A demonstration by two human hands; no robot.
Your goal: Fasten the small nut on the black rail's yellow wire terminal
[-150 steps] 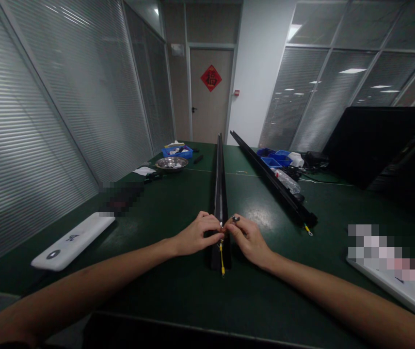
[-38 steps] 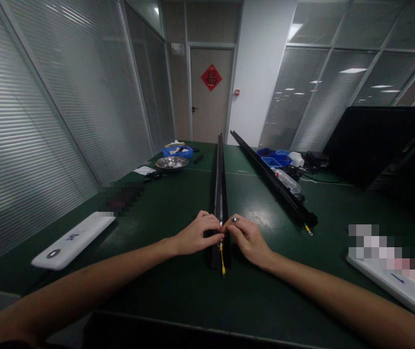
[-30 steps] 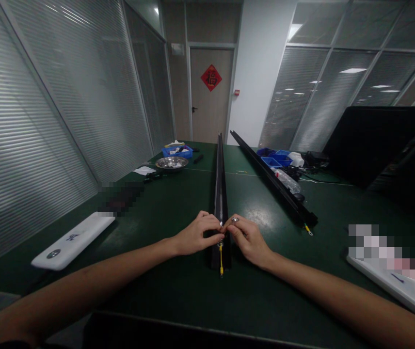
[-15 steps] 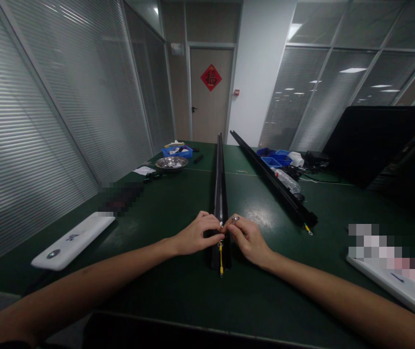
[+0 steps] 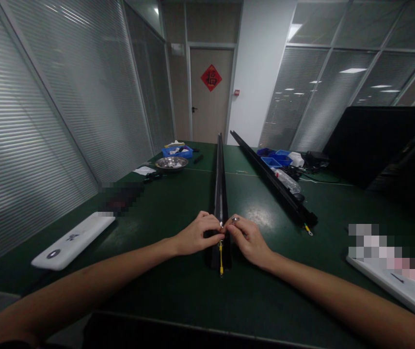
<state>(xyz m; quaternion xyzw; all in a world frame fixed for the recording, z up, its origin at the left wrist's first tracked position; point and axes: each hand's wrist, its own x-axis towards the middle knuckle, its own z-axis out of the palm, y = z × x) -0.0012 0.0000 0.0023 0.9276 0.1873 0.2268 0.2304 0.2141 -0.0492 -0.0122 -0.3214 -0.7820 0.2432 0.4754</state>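
Note:
A long black rail (image 5: 220,184) runs straight away from me down the green table (image 5: 178,286). Both hands meet over its near end. My left hand (image 5: 197,234) is closed in a pinch at the rail's channel, fingertips on a small part where a yellow wire (image 5: 221,258) comes out and hangs toward me. My right hand (image 5: 248,238) is also closed, fingertips touching the left ones, with a small silver nut-like piece (image 5: 235,219) showing on top of its fingers. What the fingertips grip is too small to name.
A second black rail (image 5: 273,179) lies at an angle to the right, a yellow lug at its near end. White panels lie at left (image 5: 72,240) and right (image 5: 404,288). A steel bowl (image 5: 171,163), blue bins (image 5: 275,159), a bottle and a black monitor (image 5: 375,145) stand farther back.
Almost nothing has moved. Both hands stay pinched at the rail's near end; the yellow wire's loose end has shifted slightly to the left.

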